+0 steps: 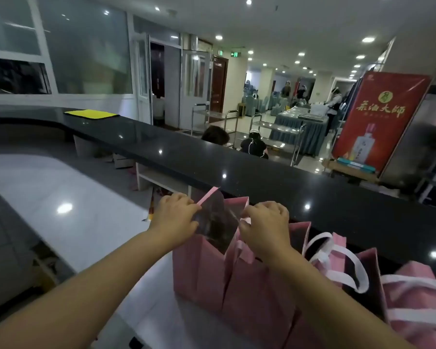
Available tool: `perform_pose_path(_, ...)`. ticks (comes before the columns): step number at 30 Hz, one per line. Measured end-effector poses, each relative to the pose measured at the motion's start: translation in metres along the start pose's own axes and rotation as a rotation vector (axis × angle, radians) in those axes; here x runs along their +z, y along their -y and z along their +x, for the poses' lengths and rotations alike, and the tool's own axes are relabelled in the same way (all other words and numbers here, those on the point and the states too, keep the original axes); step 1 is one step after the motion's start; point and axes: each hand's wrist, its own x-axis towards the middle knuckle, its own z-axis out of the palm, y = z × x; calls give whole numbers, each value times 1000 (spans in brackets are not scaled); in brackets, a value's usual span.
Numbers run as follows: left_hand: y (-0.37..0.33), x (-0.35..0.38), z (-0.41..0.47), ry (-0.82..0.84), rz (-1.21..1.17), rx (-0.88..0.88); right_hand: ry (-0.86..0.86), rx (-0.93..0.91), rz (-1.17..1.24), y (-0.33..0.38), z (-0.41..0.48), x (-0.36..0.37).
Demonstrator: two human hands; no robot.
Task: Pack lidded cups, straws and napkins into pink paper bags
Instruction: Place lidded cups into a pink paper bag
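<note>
My left hand (177, 215) and right hand (265, 224) pinch the clear packet (217, 222) by opposite edges. Long axis points down into 1 open pink paper bag (202, 275) at the worktop's (150, 307) far edge.

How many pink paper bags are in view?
4, perhaps more hidden by overlap: first bag below the left hand and right hand, which pinch a clear packet; second bag behind the right wrist; third bag with white loop handle; fourth bag at right edge.
</note>
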Motion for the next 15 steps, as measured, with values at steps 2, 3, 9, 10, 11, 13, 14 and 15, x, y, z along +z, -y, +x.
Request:
perform_pose_path(2,4,9,18,27,9,-28,23,-23,-102,-1,15,8)
perform_pose_path(3,7,15,25,29,14,-33,29,-26,-133,-2,22,14)
perform_pose_path(9,8,33,47,90,-117,-79,128,15,-289,0,38,29)
perform_pose_path(10,11,32,48,87,-138,-92,153,36,-314,2,38,29)
perform_pose_path(11,13,31,50,83,-155,-97,170,54,-325,4,38,30)
perform_pose_path(13,19,28,53,93,-177,-89,188,94,-321,10,37,30)
perform_pose_path(14,23,26,54,99,-189,-81,198,115,-315,14,37,30)
perform_pose_path(15,27,24,54,101,-201,-72,205,132,-312,19,36,30)
